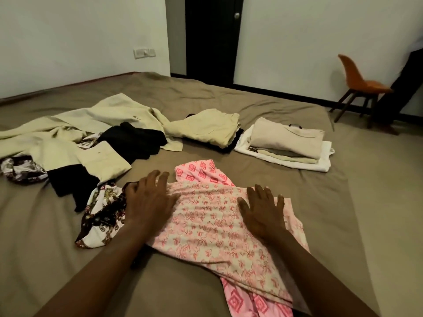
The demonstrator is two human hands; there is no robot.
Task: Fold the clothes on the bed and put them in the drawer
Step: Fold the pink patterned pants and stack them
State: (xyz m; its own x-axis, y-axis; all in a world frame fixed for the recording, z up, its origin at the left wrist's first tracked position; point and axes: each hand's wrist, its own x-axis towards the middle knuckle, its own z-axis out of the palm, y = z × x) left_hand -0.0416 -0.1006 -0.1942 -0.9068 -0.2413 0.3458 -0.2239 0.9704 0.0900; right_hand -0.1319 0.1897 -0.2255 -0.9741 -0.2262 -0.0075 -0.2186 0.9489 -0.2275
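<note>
A pink and cream floral garment (pixel 212 225) lies spread on the brown bed (pixel 343 202) in front of me. My left hand (pixel 148 202) rests flat on its left edge with fingers apart. My right hand (pixel 261 213) lies flat on its right part, fingers spread. A pink diamond-patterned piece (pixel 201 172) shows beyond and below the floral cloth. Neither hand grips the fabric. No drawer is in view.
Unfolded cream clothes (pixel 68 133), black garments (pixel 132 140) and a brown patterned cloth (pixel 103 216) lie at the left. Two folded stacks sit farther back: cream on black (pixel 210 126) and beige on white (pixel 286 143). An orange chair (pixel 359 81) and a dark door (pixel 210 35) stand beyond the bed.
</note>
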